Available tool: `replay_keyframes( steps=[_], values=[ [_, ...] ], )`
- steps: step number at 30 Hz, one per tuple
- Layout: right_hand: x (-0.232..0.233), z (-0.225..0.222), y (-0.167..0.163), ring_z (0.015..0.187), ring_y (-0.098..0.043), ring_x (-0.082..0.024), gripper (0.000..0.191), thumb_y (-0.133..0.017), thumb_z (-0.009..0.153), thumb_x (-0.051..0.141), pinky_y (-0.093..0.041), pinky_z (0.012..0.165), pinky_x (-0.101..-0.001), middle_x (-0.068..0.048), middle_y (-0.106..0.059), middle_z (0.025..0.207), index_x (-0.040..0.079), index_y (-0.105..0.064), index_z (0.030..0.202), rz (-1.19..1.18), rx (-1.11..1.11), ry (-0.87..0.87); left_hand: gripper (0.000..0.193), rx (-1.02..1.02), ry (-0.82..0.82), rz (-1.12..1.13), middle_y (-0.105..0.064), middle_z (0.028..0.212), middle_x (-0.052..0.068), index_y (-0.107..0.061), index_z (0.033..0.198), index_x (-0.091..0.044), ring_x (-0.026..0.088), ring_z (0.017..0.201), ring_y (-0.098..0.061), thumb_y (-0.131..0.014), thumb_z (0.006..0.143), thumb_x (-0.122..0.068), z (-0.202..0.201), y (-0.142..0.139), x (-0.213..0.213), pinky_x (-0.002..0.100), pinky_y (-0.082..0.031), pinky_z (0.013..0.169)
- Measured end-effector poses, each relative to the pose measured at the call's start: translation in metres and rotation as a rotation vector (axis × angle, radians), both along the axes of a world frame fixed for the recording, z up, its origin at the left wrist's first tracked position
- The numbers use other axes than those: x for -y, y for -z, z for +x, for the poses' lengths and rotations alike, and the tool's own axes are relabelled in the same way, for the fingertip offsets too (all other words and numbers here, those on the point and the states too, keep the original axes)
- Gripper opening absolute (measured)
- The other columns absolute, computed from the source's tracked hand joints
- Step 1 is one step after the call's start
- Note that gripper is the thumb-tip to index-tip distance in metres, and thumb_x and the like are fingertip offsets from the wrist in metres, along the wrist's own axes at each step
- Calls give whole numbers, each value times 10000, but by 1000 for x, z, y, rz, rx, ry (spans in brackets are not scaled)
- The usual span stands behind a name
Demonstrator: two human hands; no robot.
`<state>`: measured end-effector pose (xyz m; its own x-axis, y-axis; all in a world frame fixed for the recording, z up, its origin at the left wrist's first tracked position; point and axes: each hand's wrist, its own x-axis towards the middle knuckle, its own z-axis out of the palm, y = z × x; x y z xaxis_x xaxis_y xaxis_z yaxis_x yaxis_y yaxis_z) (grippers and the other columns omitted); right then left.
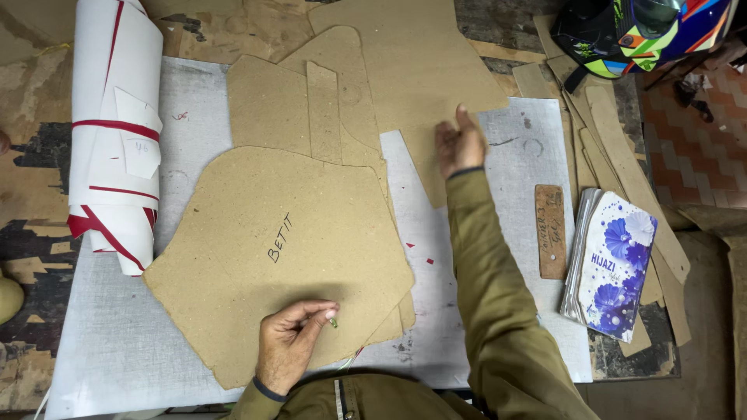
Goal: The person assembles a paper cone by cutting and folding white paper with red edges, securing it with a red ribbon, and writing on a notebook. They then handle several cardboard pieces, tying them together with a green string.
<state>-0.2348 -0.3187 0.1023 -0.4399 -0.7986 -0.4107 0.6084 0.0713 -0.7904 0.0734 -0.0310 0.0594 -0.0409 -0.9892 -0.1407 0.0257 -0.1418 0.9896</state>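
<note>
Where grey work mat (pixel 124 342) is spread: large brown card pattern (pixel 272 257) laid at centre. Left hand (pixel 292 342), 6 o'clock, rested on pattern, fingertips pinched on small green-tipped item (pixel 333 321). Right hand (pixel 461 146), 1 o'clock, loosely curled, pressed on upper card piece (pixel 412 62); grasp cannot be told. Red-and-white roll (pixel 113 132) noted at 9 o'clock.
</note>
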Motion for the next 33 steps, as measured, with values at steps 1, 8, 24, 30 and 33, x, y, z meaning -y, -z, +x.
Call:
replay_keyframes(
  steps=[1,8,24,30,33],
  values=[
    [21,-8,-5,747,-617,-226,381,-770,913,320,-604,791,-381,-95,-608,763,-24,-642,1015,-5,-26,34,155,3,1,28,-839,921,79,-807,1003,-11,92,765,-759,-753,865,-56,-1,1,2,246,-632,703],
    [58,16,-7,644,-650,-193,286,-832,861,248,-624,603,-366,-64,-661,743,58,-620,893,30,-341,-101,162,53,13,44,-831,906,49,-815,1020,-41,69,710,-706,-760,869,-47,-4,-10,2,221,-586,665],
    [-215,69,-157,1105,-715,-243,176,-686,1020,52,-574,765,-359,-99,-620,1030,61,-564,894,-624,-1913,60,368,-83,197,23,-725,914,29,-689,1284,-49,88,814,-640,-692,921,15,5,9,-7,218,-544,759],
    [-235,99,-100,1285,-573,-368,758,-900,690,300,-468,1068,-488,-197,-622,1359,18,-603,1328,-454,-1738,-1113,515,-241,315,142,-744,1049,17,-563,1421,-47,66,944,-674,-659,921,34,9,42,-7,245,-582,834],
    [-264,78,-56,1368,-468,-370,1087,-898,474,456,-385,1095,-531,-191,-541,1480,74,-547,1429,-301,-2106,-1144,490,-347,311,191,-758,1084,40,-577,1391,-34,95,977,-700,-667,917,51,14,52,-8,276,-601,854]
  ],
)
